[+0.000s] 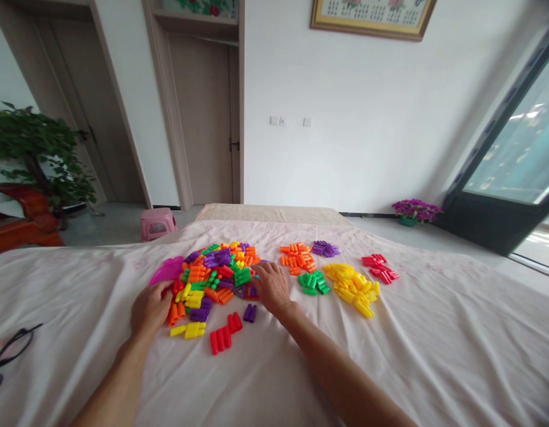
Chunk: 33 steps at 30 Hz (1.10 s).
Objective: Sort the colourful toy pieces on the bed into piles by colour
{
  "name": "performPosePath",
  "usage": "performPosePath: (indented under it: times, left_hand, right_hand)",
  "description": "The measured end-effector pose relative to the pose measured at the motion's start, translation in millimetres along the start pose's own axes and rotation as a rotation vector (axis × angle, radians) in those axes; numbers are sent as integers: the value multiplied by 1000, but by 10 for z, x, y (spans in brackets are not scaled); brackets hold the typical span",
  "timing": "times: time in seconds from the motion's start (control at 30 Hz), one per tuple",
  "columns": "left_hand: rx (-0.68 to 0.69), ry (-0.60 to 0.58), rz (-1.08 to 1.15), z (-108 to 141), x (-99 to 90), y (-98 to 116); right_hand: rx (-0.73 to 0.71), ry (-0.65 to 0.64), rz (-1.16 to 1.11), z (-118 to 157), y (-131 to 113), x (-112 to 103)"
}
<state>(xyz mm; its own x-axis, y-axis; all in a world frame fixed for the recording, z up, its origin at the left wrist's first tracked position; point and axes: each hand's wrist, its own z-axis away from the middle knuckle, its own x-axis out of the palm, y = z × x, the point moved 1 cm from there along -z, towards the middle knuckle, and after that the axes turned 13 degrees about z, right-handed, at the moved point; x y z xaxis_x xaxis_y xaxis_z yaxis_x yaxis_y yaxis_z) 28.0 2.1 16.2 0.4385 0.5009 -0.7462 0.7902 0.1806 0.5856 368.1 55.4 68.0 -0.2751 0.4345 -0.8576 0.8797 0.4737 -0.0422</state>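
One mixed heap of plastic tube-shaped building blocks point(215, 276), in five colours, lies on the pale tablecloth point(452, 367), left of centre. To its right are five single-colour groups: orange point(296, 261), purple point(326, 248), green point(315, 283), yellow point(352, 287) and red point(381, 268). Before the heap lie one purple block point(250, 313), at least two red blocks point(221, 341) and some yellow ones. The left hand point(150, 308) is at the heap's left edge, fingers curled inward; the right hand point(273, 287) arches palm-down over its right edge, fingers bent (whether either grips a block cannot be told). Both forearms rise from the lower edge, converging on the heap. Blocks overlap too closely for a full count; one magenta plastic dish point(167, 270) is partly hidden behind them. One pair of eyeglasses point(13, 353) and one framed picture point(372, 32) are cut off by the frame.
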Motion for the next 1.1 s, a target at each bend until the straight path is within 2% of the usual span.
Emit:
performPosePath:
  times: [0.17,0.27,0.37,0.47,0.63,0.73,0.83,0.97,1.1]
  left_hand:
    - [2,-1,17,0,4,-14]
    - [12,3,24,1,13,-37]
    - [10,8,7,-2,18,-45]
    - [1,10,-8,-9,15,-33]
    - [-21,-20,-12,-13,-7,9]
    - [-26,-24,-16,-9,-24,29]
    - [-24,-18,-18,-7,-24,28]
    - [-15,-6,-19,-8,-8,10]
    - [-7,-10,-15,-9,0,2]
  right_hand:
    - [-23,-121,64,-253,-130,116]
    - [-39,-129,48,-244,-138,131]
    - [-14,-105,13,-164,-79,52]
    - [68,-79,-25,-78,85,-111]
    - [235,-73,-35,58,555,-384]
    - [297,-130,50,140,802,-471]
    - [372,-141,201,192,911,-516]
    - [333,-145,237,158,777,-482]
    - [193,-148,101,36,405,-327]
